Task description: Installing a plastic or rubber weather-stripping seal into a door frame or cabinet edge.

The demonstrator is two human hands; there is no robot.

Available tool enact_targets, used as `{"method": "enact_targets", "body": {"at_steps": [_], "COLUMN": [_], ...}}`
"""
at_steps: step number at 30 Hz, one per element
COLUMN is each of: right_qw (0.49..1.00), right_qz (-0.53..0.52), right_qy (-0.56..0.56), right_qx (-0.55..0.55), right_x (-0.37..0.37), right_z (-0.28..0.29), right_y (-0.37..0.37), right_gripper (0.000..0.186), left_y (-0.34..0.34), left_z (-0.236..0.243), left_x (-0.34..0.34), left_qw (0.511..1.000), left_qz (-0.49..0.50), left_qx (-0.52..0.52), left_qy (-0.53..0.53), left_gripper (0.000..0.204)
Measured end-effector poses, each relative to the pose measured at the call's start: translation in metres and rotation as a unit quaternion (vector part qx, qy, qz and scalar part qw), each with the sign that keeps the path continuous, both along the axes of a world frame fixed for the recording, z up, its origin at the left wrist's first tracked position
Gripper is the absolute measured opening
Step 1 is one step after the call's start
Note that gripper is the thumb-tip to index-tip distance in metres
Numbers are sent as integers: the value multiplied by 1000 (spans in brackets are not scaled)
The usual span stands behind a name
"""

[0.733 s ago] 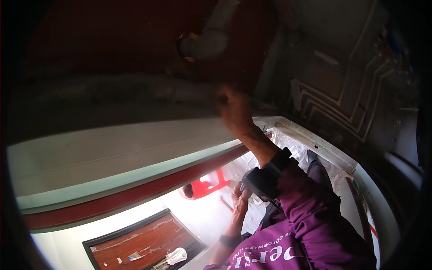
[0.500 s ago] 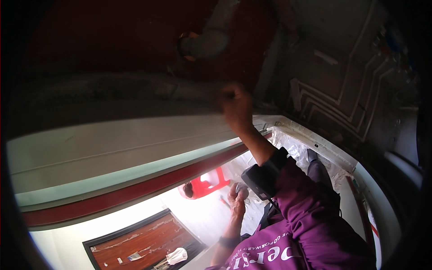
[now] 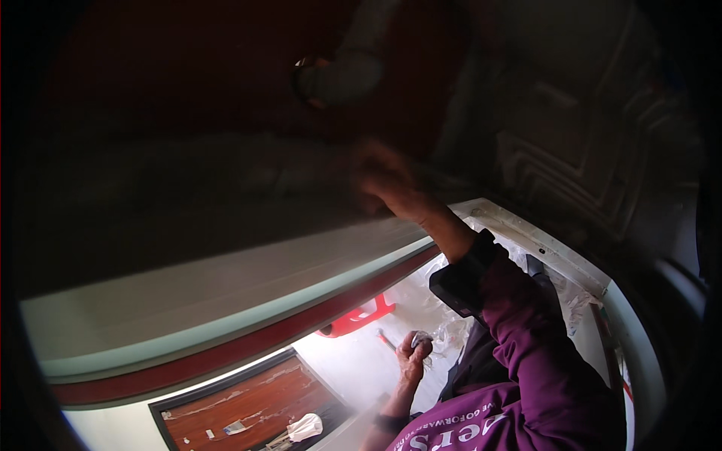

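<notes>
We hold a small pale lump (image 3: 422,340) in our left hand (image 3: 411,363), fingers curled around it, above the white floor (image 3: 352,362), near a red plastic thing (image 3: 361,319). Our right hand (image 3: 387,183) reaches up past the maroon strip (image 3: 248,338); shadow and blur hide its fingers, so we cannot tell whether they are spread or pressed together. A white cloth (image 3: 305,427) lies near the right edge of the brown board (image 3: 241,398).

Dim red surface (image 3: 203,75), pale bent pipe (image 3: 352,77), long red strip (image 3: 226,355), brightly lit floor (image 3: 350,368), dark-framed brown panel (image 3: 282,392)
</notes>
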State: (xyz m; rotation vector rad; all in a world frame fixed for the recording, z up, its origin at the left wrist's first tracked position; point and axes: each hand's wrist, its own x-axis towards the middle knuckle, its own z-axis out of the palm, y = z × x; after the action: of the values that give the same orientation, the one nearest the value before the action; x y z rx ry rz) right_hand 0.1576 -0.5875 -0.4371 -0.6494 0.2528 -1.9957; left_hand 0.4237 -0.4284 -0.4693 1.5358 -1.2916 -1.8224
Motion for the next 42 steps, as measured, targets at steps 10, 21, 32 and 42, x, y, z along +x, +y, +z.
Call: {"method": "enact_targets", "body": {"at_steps": [10, 21, 32, 42], "right_qw": [989, 992, 934, 730], "right_qz": [-34, -76, -110, -342], "right_qy": [144, 86, 333, 591], "right_qx": [16, 58, 73, 20], "right_x": [-1, 9, -15, -2], "right_z": [37, 29, 58, 62], "right_y": [-3, 19, 37, 25], "right_gripper": [23, 10, 21, 21], "left_y": [7, 4, 5, -2], "left_z": [6, 16, 10, 14], "left_x": [0, -10, -5, -14], "left_qw": [996, 987, 989, 987], "left_qz": [-18, -42, -47, -86], "left_qx": [-4, -5, 8, 15], "left_qy": [-89, -154, -138, -131], "left_gripper": [13, 12, 11, 14]}}
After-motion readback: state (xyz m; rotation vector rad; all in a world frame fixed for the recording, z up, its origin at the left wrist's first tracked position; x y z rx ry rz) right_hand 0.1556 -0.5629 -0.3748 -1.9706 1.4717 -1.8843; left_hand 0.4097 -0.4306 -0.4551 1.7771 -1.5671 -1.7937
